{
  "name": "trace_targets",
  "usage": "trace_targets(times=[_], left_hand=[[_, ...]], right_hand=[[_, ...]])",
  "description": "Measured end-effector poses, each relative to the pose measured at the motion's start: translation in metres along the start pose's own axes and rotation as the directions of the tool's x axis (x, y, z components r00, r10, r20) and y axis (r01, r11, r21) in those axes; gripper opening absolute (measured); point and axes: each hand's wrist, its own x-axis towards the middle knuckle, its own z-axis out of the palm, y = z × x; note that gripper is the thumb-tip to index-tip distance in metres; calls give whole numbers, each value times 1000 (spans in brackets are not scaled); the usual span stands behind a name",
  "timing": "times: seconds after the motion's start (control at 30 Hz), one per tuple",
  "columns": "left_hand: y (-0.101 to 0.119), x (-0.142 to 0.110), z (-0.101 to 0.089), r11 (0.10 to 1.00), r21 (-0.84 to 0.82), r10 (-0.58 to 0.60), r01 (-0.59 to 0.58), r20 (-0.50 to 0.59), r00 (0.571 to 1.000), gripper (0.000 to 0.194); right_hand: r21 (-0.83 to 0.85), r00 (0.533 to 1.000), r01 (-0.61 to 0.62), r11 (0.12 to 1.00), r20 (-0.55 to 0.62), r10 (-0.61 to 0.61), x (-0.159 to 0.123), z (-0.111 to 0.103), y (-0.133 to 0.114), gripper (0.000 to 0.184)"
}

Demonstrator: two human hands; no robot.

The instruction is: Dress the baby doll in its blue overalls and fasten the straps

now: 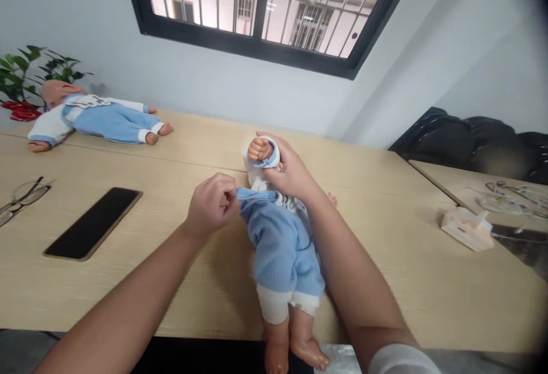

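Note:
A baby doll point(278, 242) in blue-and-white clothes lies on its back on the table, its bare feet over the front edge. My left hand point(214, 201) is closed on a blue edge of the doll's clothing point(257, 194), pulling it taut to the left at the waist. Wrapped around the doll's raised arm, just below the small fist point(260, 149), is my right hand point(287, 169). A white cuff with blue trim point(272, 160) circles the wrist there. The doll's head is hidden behind the raised arm and my right hand.
A second doll point(111, 120) in similar clothes lies at the back left beside a potted plant point(25, 74). On the left are a phone point(94, 222) and eyeglasses point(21, 200). A tissue pack point(466, 226) sits at the right, with cables point(514, 197) on another table and black chairs point(471, 140) behind.

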Motion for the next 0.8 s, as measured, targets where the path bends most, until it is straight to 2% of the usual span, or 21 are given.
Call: trace_targets(times=[0.13, 0.23, 0.27, 0.33, 0.43, 0.5, 0.6, 0.67, 0.73, 0.8], left_hand=[[6, -2, 3, 1000, -14, -7, 6, -82, 997, 14], [9, -2, 4, 999, 17, -44, 46, -83, 996, 4], [10, -1, 3, 998, 28, -48, 50, -70, 996, 2], [10, 2, 2, 998, 36, -50, 51, -18, 999, 11], [9, 7, -4, 994, -30, -96, 102, 162, 982, 18], [7, 10, -9, 961, -143, -173, 236, 354, 919, 18], [4, 10, -13, 782, -313, -265, 538, 614, 743, 37], [2, 10, -12, 670, -319, -320, 670, 690, 649, 49], [0, 10, -10, 625, -252, -380, 739, 728, 570, 50], [1, 10, -9, 598, -200, -392, 776, 772, 501, 47]], right_hand=[[-141, 996, 14, 990, 88, -2, -3, -10, -9, 62], [-200, 993, -12, 980, 116, 36, -5, -12, -12, 60], [-210, 993, -18, 978, 107, 42, -6, -12, -12, 60], [-225, 996, -35, 974, 72, 52, -6, -12, -12, 59], [-234, 998, -67, 970, -2, 69, -6, -10, -10, 56], [-227, 996, -82, 970, -42, 75, -6, -9, -9, 55], [-219, 995, -94, 971, -60, 83, -6, -7, -10, 55], [-221, 995, -94, 971, -53, 84, -6, -6, -10, 55], [-225, 995, -91, 970, -49, 82, -6, -6, -11, 55], [-225, 996, -88, 970, -53, 78, -6, -5, -11, 55]])
